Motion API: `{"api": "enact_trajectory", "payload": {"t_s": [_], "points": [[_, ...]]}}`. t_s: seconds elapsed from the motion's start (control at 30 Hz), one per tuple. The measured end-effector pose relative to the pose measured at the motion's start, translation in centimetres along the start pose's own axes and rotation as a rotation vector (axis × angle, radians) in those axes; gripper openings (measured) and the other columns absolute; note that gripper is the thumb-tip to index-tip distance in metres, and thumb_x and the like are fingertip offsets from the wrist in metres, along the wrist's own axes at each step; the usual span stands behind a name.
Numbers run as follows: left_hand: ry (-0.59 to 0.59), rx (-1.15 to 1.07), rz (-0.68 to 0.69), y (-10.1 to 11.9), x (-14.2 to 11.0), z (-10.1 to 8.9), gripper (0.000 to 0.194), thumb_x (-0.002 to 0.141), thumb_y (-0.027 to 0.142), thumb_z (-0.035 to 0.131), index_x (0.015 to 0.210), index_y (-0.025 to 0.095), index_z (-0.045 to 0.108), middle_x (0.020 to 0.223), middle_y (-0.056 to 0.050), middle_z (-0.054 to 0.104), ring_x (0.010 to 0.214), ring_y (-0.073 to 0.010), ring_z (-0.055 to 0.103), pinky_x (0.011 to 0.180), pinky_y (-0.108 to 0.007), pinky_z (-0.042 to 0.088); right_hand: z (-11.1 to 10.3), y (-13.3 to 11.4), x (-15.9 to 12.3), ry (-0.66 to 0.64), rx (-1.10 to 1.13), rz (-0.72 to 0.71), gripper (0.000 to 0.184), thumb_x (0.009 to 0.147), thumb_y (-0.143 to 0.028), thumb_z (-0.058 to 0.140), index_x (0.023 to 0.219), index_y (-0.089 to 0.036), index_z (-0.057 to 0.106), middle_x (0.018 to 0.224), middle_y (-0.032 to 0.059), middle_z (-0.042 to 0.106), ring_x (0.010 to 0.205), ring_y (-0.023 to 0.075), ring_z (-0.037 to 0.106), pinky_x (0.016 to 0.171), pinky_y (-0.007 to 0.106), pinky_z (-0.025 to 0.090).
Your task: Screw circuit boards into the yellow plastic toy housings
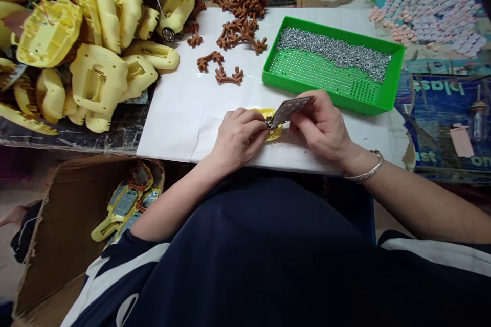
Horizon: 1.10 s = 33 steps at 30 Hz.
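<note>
Near the table's front edge, a yellow plastic toy part [273, 134] lies between my two hands. My left hand [241, 138] is closed at its left side, fingers bent over it; they cover much of the part. A small dark round piece [269, 122] shows by those fingertips. In my right hand [325, 127] I pinch a flat grey panel [290, 111] between thumb and fingers, tilted up over the yellow part. Whether the panel touches the part I cannot tell.
A green tray [330, 93] of small screws [333, 51] stands beyond my right hand. Brown antler-shaped pieces [229, 76] lie behind. Yellow shells [99, 79] are heaped left, small pale pieces [445, 10] far right. A cardboard box [65, 235] with assemblies sits below left.
</note>
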State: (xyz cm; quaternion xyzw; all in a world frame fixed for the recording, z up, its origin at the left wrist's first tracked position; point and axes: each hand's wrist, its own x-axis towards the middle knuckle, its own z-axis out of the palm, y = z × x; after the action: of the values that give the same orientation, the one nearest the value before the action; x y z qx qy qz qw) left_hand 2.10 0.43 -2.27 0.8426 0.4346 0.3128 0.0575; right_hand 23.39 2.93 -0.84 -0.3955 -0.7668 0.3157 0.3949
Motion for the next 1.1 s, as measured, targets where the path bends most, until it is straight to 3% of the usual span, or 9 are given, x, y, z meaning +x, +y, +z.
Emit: {"api": "enact_trajectory", "payload": {"t_s": [0.17,0.43,0.6,0.7,0.77,0.87,1.1], "points": [[-0.046,-0.029,-0.054,-0.2,0.3,0.1,0.015,0.096,0.027,0.059,0.088,0.022,0.071,0.100,-0.005,0.074,0.089,-0.0204,0.063,0.079,-0.036,0.044,0.5,1.7,0.7,-0.071,0.107,0.102,0.022,0.097,-0.037,0.053,0.119,-0.032,0.051,0.091,-0.0008,0.062,0.056,0.0112,0.053,0.048,0.027,0.052],[-0.027,-0.127,-0.062,-0.4,0.4,-0.2,0.018,0.096,0.025,0.055,0.088,0.019,0.070,0.104,-0.007,0.074,0.094,-0.0199,0.067,0.082,-0.036,0.048,0.5,2.1,1.1,-0.125,0.250,0.184,0.034,0.097,-0.054,0.056,0.123,-0.033,0.051,0.086,-0.0016,0.059,0.053,0.0096,0.047,0.044,0.025,0.047],[-0.065,-0.126,-0.106,-0.5,0.6,-0.1,0.018,0.094,0.025,0.057,0.085,0.020,0.072,0.102,-0.006,0.074,0.092,-0.0198,0.066,0.083,-0.035,0.049,0.5,1.9,1.1,-0.121,0.189,0.179,0.033,0.098,-0.051,0.053,0.125,-0.033,0.052,0.087,-0.0009,0.061,0.053,0.0104,0.048,0.046,0.026,0.049],[-0.082,-0.126,-0.118,-0.4,0.9,-0.1,0.015,0.092,0.024,0.059,0.084,0.020,0.072,0.100,-0.006,0.074,0.089,-0.0192,0.066,0.080,-0.034,0.049,0.4,1.7,1.1,-0.134,0.169,0.153,0.033,0.099,-0.046,0.052,0.129,-0.033,0.052,0.091,-0.0003,0.065,0.061,0.0128,0.057,0.055,0.029,0.057],[-0.089,-0.129,-0.125,-0.4,1.0,-0.1,0.013,0.090,0.023,0.061,0.083,0.020,0.072,0.100,-0.005,0.073,0.088,-0.0190,0.065,0.079,-0.033,0.049,0.3,1.6,1.2,-0.120,0.149,0.122,0.035,0.098,-0.046,0.054,0.130,-0.032,0.054,0.099,0.0013,0.067,0.078,0.0169,0.066,0.070,0.035,0.063],[-0.081,-0.137,-0.133,-0.3,0.9,-0.1,0.013,0.090,0.022,0.062,0.082,0.021,0.072,0.098,-0.005,0.073,0.086,-0.0189,0.064,0.079,-0.034,0.047,0.3,1.7,1.4,-0.081,0.130,0.103,0.034,0.097,-0.049,0.057,0.125,-0.029,0.059,0.110,0.0037,0.069,0.102,0.0216,0.069,0.089,0.041,0.063],[-0.055,-0.102,-0.119,-0.2,0.7,0.2,0.015,0.092,0.023,0.061,0.082,0.022,0.073,0.100,-0.005,0.073,0.088,-0.0199,0.064,0.079,-0.035,0.046,0.6,2.9,1.5,-0.096,0.248,0.135,0.034,0.095,-0.057,0.060,0.115,-0.030,0.061,0.111,0.0025,0.070,0.104,0.0211,0.069,0.091,0.043,0.064]]}}
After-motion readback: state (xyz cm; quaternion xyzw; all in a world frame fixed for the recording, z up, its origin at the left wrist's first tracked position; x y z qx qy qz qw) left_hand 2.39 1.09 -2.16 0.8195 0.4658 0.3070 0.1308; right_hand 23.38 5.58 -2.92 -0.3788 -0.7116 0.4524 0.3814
